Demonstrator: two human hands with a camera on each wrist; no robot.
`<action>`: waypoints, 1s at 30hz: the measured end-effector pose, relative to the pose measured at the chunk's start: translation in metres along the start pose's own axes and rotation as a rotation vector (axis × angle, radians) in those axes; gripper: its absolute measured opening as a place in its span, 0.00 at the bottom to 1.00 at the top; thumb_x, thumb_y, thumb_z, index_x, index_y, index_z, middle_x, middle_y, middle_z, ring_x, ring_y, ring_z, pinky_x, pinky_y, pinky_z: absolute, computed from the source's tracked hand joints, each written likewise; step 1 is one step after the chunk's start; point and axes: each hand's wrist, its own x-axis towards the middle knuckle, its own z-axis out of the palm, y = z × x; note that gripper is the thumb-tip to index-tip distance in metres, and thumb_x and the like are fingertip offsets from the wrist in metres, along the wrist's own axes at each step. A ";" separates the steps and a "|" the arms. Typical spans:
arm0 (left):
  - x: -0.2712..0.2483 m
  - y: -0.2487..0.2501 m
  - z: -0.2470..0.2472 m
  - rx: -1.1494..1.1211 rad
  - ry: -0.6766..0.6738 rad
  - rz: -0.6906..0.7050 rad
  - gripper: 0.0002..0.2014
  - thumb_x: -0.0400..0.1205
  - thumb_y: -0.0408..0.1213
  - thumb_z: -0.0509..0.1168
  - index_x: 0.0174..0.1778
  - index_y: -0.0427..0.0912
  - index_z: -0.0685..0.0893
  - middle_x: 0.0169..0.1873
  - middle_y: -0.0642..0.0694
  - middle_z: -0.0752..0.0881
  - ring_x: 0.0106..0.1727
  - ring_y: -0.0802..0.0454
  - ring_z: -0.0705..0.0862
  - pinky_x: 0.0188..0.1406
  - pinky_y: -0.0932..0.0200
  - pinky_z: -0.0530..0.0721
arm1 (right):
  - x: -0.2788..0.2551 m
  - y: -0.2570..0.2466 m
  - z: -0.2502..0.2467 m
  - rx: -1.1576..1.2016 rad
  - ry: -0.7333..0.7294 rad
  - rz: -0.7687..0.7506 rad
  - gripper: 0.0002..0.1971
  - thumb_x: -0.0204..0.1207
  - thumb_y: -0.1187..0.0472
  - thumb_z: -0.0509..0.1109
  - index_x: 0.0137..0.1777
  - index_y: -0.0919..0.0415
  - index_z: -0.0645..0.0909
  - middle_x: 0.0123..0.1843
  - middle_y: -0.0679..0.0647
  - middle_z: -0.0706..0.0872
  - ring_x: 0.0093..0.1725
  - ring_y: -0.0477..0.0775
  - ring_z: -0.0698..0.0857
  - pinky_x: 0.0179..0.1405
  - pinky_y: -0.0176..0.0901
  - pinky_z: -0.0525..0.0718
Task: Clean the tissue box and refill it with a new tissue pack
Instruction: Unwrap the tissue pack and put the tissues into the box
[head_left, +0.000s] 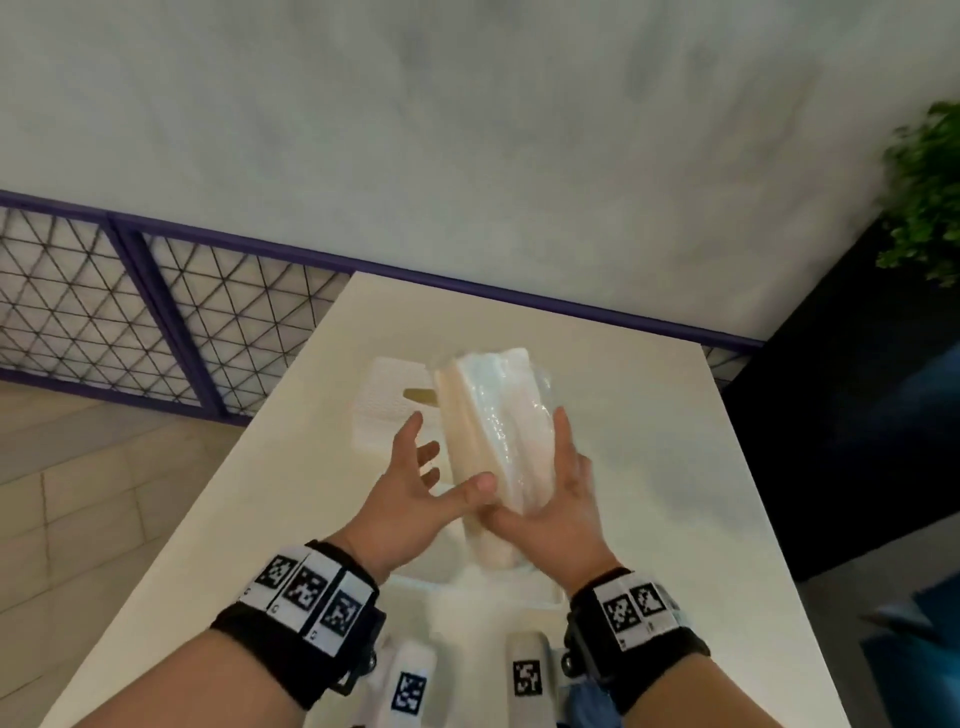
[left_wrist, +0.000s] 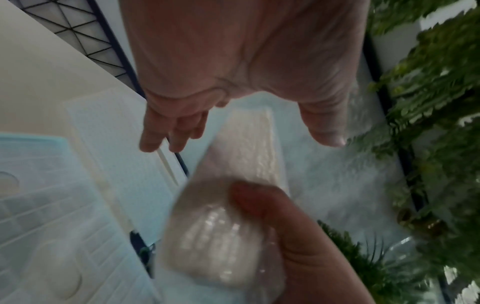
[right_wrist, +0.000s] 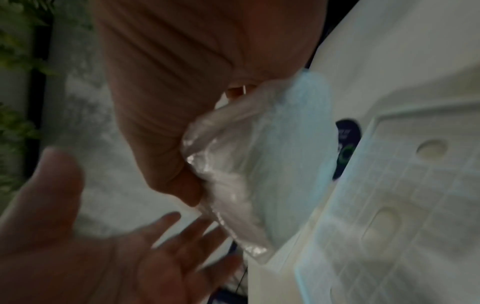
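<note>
Right hand (head_left: 556, 499) grips plastic-wrapped tissue pack (head_left: 493, 415) above table (head_left: 649, 467); left hand (head_left: 415, 488) spread, thumb touching pack. Tissue box cover (head_left: 384, 405) behind pack.

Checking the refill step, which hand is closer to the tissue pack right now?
Right. The right hand grips the tissue pack from its right side, thumb across the near end. The left hand is open beside its left edge, thumb about touching.

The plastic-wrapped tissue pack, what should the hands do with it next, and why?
Probably close the open left hand on the clear-plastic-wrapped white tissue pack, since only the right hand grips it, above the white table; the wrap looks unopened.
</note>
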 end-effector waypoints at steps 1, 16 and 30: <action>-0.002 0.006 -0.004 -0.053 0.026 0.010 0.64 0.56 0.61 0.79 0.82 0.64 0.44 0.70 0.56 0.73 0.69 0.56 0.77 0.60 0.59 0.79 | -0.004 -0.011 0.010 0.014 -0.028 -0.032 0.64 0.51 0.38 0.81 0.72 0.19 0.31 0.66 0.42 0.62 0.71 0.48 0.70 0.72 0.52 0.77; -0.062 -0.075 -0.134 1.301 0.404 0.573 0.30 0.58 0.28 0.69 0.57 0.49 0.75 0.46 0.47 0.77 0.41 0.39 0.77 0.40 0.51 0.72 | 0.003 -0.073 0.095 0.048 -0.156 -0.193 0.12 0.81 0.58 0.64 0.63 0.54 0.80 0.59 0.48 0.82 0.37 0.38 0.79 0.51 0.38 0.80; -0.089 -0.120 -0.148 1.426 0.086 -0.005 0.35 0.82 0.65 0.43 0.84 0.56 0.50 0.85 0.51 0.49 0.86 0.46 0.44 0.81 0.41 0.40 | -0.027 -0.044 0.154 -0.561 -0.801 -0.278 0.21 0.75 0.61 0.65 0.68 0.52 0.74 0.65 0.51 0.74 0.59 0.54 0.80 0.64 0.43 0.76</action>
